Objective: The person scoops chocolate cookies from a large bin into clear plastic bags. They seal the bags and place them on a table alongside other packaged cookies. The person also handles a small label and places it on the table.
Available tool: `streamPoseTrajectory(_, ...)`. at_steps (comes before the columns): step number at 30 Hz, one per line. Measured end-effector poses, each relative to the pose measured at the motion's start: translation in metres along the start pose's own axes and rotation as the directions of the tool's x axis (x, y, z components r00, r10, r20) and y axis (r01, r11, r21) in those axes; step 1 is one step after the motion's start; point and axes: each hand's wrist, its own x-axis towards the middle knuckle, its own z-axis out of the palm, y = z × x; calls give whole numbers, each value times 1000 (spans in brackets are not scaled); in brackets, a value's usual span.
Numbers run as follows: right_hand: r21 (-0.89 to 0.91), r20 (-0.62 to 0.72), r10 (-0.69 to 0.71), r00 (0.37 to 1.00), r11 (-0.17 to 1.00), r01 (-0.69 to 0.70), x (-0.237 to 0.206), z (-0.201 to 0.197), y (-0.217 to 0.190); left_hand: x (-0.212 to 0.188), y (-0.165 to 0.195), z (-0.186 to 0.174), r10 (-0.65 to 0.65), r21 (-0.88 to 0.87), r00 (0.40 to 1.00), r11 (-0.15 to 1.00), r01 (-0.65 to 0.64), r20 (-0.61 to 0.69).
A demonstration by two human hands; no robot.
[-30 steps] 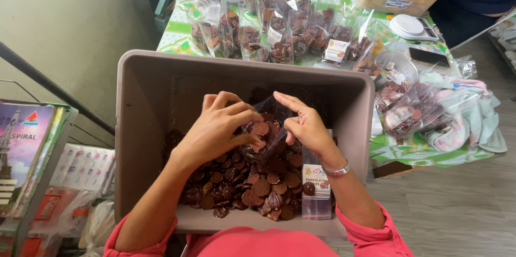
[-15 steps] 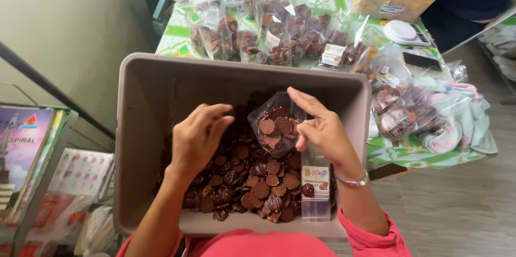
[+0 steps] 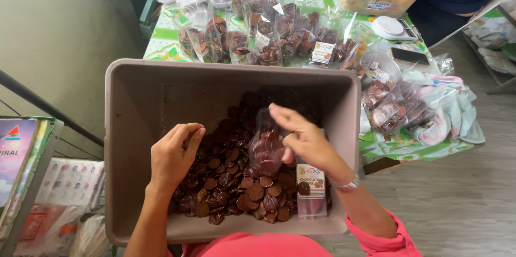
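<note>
Head view, item by item, as I read it.

Right hand [image 3: 306, 141]: I see it raised over the middle of the grey plastic bin [image 3: 129, 128], fingers pinched on the upper edge of a small clear bag [image 3: 267, 147]. The wrist comes in from the lower right and carries a thin bracelet. The grip is closed on the bag's mouth; the palm faces down and left.

Clear bag: it hangs below the right fingertips, long axis roughly upright, partly filled with brown discs. It sits just left of the right hand and between the two hands, nearer the right.

Left hand [image 3: 173, 155]: I see it hovering low over the loose chocolate discs [image 3: 231, 192], fingers curled inward in a loose cup. Whether it holds any discs I cannot tell; the fingertips hide what lies under them. The bag lies to its right, apart from it, with a stretch of discs between.

Chocolate discs: heaped across the bin floor, thickest toward the near right corner.

Labelled packet [image 3: 312, 190]: stands upright against the bin's right wall, under the right forearm.

Beyond the bin: filled bags [image 3: 269, 36] crowd a green patterned tablecloth [image 3: 161, 42]; a white scale [image 3: 395, 27] sits farther right.
</note>
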Motion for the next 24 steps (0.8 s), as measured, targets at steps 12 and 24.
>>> streamPoseTrajectory(12,474,-238,-264,935,809,349,-78,-106,-102,-9,-16,16,-28,41,999,999,26,42)
streamPoseTrajectory(24,-249,-641,-434,633,898,364,-32,-244,-66,-9,-17,22,27,57,998,998,-30,60)
